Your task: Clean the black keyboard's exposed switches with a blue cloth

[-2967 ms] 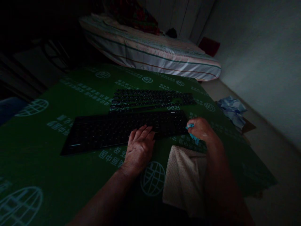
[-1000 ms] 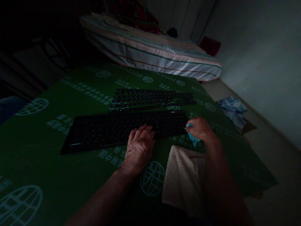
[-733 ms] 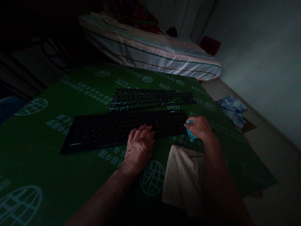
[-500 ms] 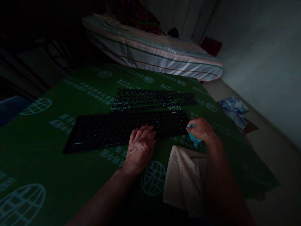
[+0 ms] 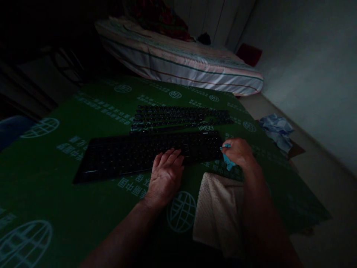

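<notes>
A black keyboard [image 5: 117, 154] lies on the green printed sheet, with small dots where keycaps would sit. My left hand [image 5: 167, 171] rests on its front edge, fingers stretched forward over the board. At the keyboard's right end, my right hand [image 5: 238, 150] is closed around a thin blue cloth [image 5: 228, 162], whose loose corner hangs below the fingers. Behind the board, loose black keycaps [image 5: 170, 114] are laid out in rows like a keyboard. A beige towel [image 5: 214, 212] lies folded in front of my right hand, partly covered by my forearm.
The green sheet [image 5: 92, 208] spreads over the work surface. Beyond its far edge stands a bed [image 5: 178, 70] with striped bedding. Crumpled blue-white material [image 5: 276, 130] lies on the floor at right, near a pale wall [image 5: 312, 67]. A blue object [image 5: 15, 128] shows at left.
The blue cloth's hanging corner has shifted slightly left and up with a small motion of my right hand. My left hand stays in place on the keyboard.
</notes>
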`<control>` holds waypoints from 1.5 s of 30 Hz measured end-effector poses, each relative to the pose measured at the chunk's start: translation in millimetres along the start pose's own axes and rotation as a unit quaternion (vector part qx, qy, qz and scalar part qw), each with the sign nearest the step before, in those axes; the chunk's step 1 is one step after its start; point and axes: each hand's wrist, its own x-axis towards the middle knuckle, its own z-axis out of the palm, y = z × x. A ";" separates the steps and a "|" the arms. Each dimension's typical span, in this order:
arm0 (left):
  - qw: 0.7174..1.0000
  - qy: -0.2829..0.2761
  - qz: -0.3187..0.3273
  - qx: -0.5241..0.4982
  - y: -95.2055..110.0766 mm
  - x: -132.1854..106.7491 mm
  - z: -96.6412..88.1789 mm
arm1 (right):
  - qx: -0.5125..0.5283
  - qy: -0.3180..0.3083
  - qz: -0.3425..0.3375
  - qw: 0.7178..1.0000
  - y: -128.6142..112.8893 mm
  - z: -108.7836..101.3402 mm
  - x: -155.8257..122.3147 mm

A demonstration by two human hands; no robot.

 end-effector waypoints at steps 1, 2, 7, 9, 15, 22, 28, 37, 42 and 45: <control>1.000 0.000 0.000 -0.001 -0.2 -0.1 0.2 | 0.003 0.008 0.005 1.000 0.0 0.4 0.5; 1.000 0.001 -0.001 -0.001 -0.4 -0.3 0.3 | 0.003 0.012 0.006 1.000 0.0 0.8 0.9; 1.000 0.005 0.004 0.003 -0.3 -0.7 0.0 | -0.019 -0.017 -0.010 1.000 0.2 0.8 1.1; 1.000 0.006 0.005 0.004 -0.1 -0.5 -0.2 | -0.021 -0.025 -0.011 0.999 0.5 -0.2 0.5; 1.000 -0.001 0.005 0.014 0.6 0.4 -1.6 | -0.018 -0.004 0.010 1.000 -0.7 0.0 1.7; 1.000 -0.003 0.009 0.011 0.0 0.1 -1.0 | -0.031 -0.033 0.015 0.999 -0.4 -2.0 0.4; 1.000 -0.004 0.006 0.008 -0.1 0.7 -1.9 | -0.033 -0.007 0.016 0.999 -4.6 -1.0 0.8; 1.000 0.007 0.009 0.015 -0.3 0.5 -0.3 | -0.040 -0.025 0.027 0.999 -4.7 -4.5 -1.7; 1.000 0.006 0.007 0.016 -0.9 0.0 -0.3 | -0.042 -0.014 0.017 0.999 -5.1 -0.9 0.2; 1.000 0.009 0.008 0.011 -1.4 -0.5 0.5 | -0.048 -0.027 0.012 0.998 -4.6 -1.4 -0.1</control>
